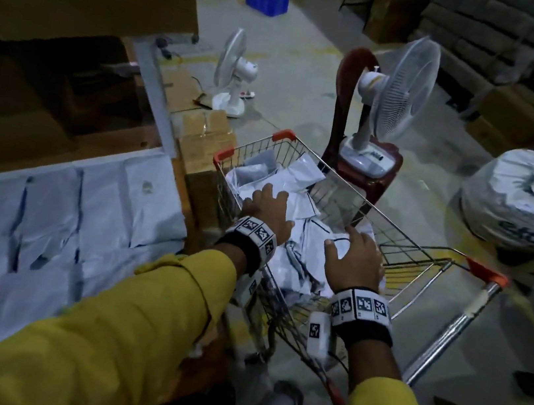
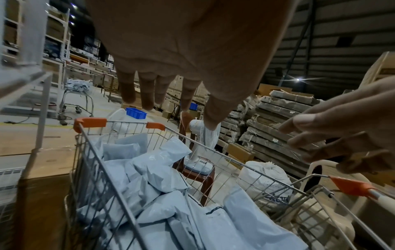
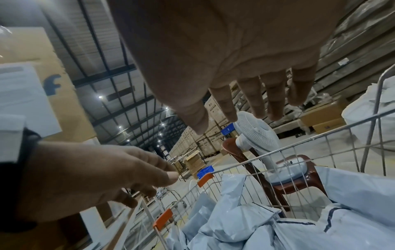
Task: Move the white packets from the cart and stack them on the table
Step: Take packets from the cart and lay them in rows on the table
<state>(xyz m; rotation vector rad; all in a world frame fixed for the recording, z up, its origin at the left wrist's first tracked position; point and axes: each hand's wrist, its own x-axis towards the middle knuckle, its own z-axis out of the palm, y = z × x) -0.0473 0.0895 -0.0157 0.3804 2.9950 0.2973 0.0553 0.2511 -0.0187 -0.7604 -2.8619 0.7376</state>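
Below both spread hands, white packets, untouched.

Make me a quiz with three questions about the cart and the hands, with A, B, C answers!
1. Where is the fan nearest the cart standing?
A. on a red chair
B. in the cart
C. on the table

2. What colour are the cart's corner caps?
A. green
B. orange
C. black

3. What are the left hand and right hand doing?
A. gripping the handle
B. carrying a box
C. spread open over the white packets

Answers: 1 A, its base sits on the chair seat. 2 B, the caps look orange. 3 C, fingers are straight and hold nothing.
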